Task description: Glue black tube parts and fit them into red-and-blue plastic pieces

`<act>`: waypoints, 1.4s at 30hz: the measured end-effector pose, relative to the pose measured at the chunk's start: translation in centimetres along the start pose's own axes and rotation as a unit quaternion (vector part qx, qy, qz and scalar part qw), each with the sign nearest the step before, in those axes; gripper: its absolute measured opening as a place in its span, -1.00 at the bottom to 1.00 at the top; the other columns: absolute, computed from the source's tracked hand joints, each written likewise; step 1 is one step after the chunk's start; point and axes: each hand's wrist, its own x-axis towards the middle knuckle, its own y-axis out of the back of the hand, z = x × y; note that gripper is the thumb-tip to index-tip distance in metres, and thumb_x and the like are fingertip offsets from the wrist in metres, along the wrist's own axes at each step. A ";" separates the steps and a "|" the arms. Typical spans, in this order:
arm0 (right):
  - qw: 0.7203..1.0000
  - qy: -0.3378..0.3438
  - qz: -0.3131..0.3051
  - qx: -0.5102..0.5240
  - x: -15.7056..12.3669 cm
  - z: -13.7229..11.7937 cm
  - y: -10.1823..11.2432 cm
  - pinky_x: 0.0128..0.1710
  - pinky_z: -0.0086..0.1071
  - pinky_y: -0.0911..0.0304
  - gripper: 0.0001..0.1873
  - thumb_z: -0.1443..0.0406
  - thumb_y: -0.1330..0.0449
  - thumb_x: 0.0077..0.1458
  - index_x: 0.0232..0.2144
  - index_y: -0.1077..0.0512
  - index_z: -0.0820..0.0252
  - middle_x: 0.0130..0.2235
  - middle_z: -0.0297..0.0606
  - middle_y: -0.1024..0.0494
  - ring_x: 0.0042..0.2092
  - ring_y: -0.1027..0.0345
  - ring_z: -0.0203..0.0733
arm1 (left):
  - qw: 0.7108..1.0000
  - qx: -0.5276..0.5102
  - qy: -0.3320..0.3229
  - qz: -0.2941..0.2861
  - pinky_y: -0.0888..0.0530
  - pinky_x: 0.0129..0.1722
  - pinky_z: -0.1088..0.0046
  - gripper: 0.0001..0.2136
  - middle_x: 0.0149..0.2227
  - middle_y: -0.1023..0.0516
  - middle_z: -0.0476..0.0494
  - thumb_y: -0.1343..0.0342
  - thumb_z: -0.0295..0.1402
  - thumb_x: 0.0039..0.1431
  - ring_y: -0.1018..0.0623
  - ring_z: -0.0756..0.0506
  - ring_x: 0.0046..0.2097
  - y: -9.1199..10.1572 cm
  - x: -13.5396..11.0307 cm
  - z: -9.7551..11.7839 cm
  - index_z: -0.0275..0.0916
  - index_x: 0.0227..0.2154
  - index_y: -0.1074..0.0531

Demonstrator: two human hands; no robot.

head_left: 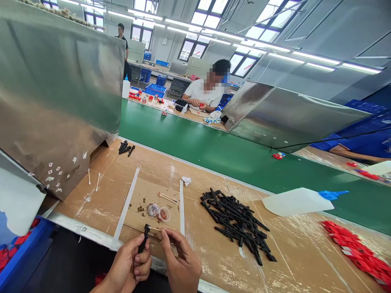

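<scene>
So the piece being worked on is a slim black plastic part with a chunky head [143,243], held up just over the near edge of the bench [110,175]. The left hand [130,262] has it pinched between thumb and curled fingers, head up. The right hand [181,258] is nearly closed too, thumb and fingertips on a thin wooden-stick cotton swab [155,229], its white tip looking like it's touching the head.

Tips, imo: keep that left pinch low so the head stays clear, turn the part rather than twisting your swab wrist, and go light, cos a soaked tip would probably smear. Resting your wrists on the near edge should help with shake.

Right beyond the hands there's a brown-spotted cardboard sheet [139,190] between two white tape strips, with a small clear plastic cup with a reddish-brown bottom [164,214] and a round silvery-clear piece [153,210] beside it (lid or second cup, can't tell). Careful not to knock those.

Further right is a heap of similar black parts [235,219], then a white squeeze bottle with a blue nozzle [297,202] by the far edge.
</scene>
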 end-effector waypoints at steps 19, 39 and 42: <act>0.998 0.049 -0.004 -0.030 -0.1 -0.4 0.4 -0.24 -0.50 -0.44 -0.94 0.34 -0.25 0.15 -0.27 -0.52 0.14 -0.32 -0.33 -0.62 -0.31 -0.54 -0.27 | 0.999 0.027 0.002 0.019 0.19 -0.63 0.56 -0.45 -0.70 -0.03 0.26 -0.39 0.06 -0.28 0.06 0.18 -0.69 -0.6 -0.1 0.2 -0.23 -0.47 -0.26; 0.996 0.076 0.004 -0.051 0.2 -0.7 0.1 -0.26 -0.50 -0.42 -0.93 0.35 -0.24 0.17 -0.26 -0.50 0.13 -0.32 -0.34 -0.62 -0.32 -0.53 -0.28 | 0.997 0.057 -0.038 0.042 0.17 -0.66 0.57 -0.43 -0.71 -0.02 0.26 -0.35 0.16 -0.26 0.06 0.17 -0.70 1.1 1.0 -1.2 -0.22 -0.47 -0.30; 0.995 0.089 0.014 -0.044 0.2 -0.7 0.0 -0.26 -0.52 -0.42 -0.94 0.35 -0.26 0.16 -0.27 -0.51 0.12 -0.34 -0.36 -0.61 -0.34 -0.53 -0.30 | 0.993 0.077 -0.056 0.069 0.19 -0.67 0.57 -0.41 -0.73 0.00 0.27 -0.33 0.20 -0.27 0.09 0.17 -0.71 1.0 1.3 -1.6 -0.21 -0.48 -0.29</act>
